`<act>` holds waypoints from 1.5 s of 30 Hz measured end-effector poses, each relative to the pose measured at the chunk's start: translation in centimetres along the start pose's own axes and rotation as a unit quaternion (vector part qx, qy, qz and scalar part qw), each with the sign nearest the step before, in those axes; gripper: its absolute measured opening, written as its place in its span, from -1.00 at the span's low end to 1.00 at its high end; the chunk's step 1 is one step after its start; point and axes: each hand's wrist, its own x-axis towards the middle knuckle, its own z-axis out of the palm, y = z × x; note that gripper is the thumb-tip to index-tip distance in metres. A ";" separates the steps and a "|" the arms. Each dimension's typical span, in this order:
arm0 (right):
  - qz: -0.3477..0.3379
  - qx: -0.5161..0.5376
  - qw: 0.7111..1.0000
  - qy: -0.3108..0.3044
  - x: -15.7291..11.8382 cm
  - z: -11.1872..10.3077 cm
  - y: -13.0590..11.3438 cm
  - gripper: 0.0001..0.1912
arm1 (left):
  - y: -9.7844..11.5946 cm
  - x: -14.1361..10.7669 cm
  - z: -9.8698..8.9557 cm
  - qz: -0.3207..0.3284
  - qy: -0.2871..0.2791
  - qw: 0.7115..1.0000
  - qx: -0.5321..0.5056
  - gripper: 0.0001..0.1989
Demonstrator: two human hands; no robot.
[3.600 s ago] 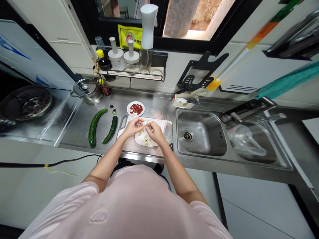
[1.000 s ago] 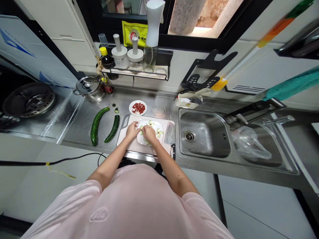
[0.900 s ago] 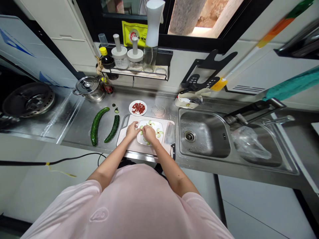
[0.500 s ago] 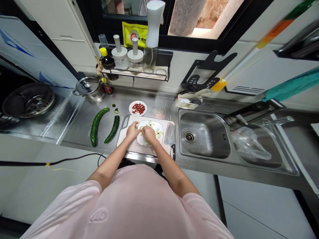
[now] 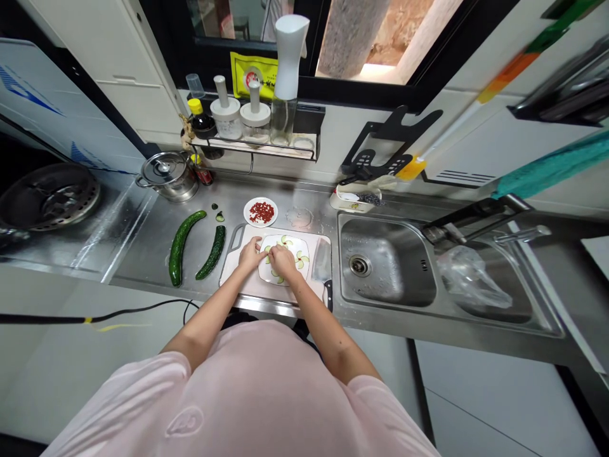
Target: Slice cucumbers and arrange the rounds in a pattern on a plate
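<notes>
Green-edged slices (image 5: 302, 259) on white plate (image 5: 299, 244)

Your T-shirt (image 5: 261, 393) is soft, matt cloth, while your countertop (image 5: 145, 257) is stainless steel with a dull sheen, beside the shinier, water-spotted metal sink basin (image 5: 390, 270) and near the polished metal pot (image 5: 177, 189). You have a smooth, glossy white square plate (image 5: 302, 245) on a duller, plastic-looking cutting board (image 5: 247, 291). Your curved cucumber (image 5: 179, 249) is sleek, your shorter cucumber (image 5: 212, 254) bumpy, your bag (image 5: 473, 276) crinkled clear plastic.
</notes>
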 end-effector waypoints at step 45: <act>0.031 0.044 0.998 0.016 -0.5 0.0 0.5 -0.79 | -0.3 -0.1 0.0 -0.026 0.003 0.998 -0.058 -0.47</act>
